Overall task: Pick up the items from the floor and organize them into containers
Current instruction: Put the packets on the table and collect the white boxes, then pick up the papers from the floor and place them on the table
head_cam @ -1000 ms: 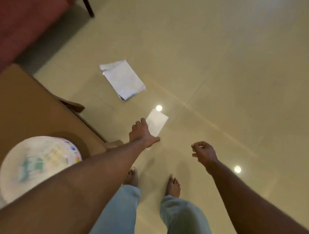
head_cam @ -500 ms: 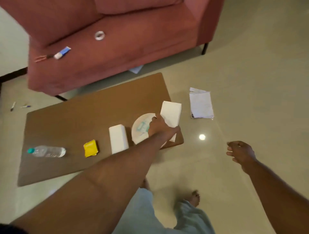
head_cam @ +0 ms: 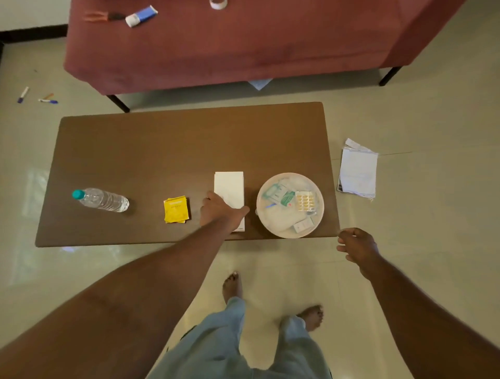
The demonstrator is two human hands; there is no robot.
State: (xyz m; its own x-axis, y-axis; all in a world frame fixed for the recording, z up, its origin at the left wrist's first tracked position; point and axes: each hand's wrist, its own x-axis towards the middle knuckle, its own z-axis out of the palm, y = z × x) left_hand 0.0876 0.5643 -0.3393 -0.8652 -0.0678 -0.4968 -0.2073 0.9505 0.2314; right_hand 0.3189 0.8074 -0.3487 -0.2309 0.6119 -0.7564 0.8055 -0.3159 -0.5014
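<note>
- Standing on a pale tiled floor [head_cam: 433, 230], a person looks down at their own bare feet [head_cam: 232, 284] and light blue trousers [head_cam: 230, 338].
- Both bare arms reach forward towards a low brown table [head_cam: 162, 148].
- The right hand [head_cam: 357, 244] hangs in the air just off the table's near right corner. Its fingers are loosely curled and hold nothing.
- The left hand [head_cam: 220, 211] grips a white box [head_cam: 230, 186] that lies flat near the table's front edge. The fingers wrap the box's left side and the thumb lies across its top.
- Just right of the box sits a round white tray [head_cam: 278, 221] holding blister packs and small cartons.
- Left of the box lies a yellow packet [head_cam: 176, 209]. Further left, a clear water bottle [head_cam: 101, 200] with a teal cap lies on its side.
- On the floor beside the table's right end lies a stack of papers [head_cam: 358, 173].
- Far left on the floor, well apart from the table, lie a few pens [head_cam: 48, 100].
- Beyond the table stands a dark red sofa [head_cam: 243, 48]. A scrap of paper [head_cam: 259, 83] shows beneath its front edge.
- On the sofa seat lie a blue and white tube [head_cam: 140, 16] and a roll of tape [head_cam: 217, 3], the latter cut off by the top edge.
</note>
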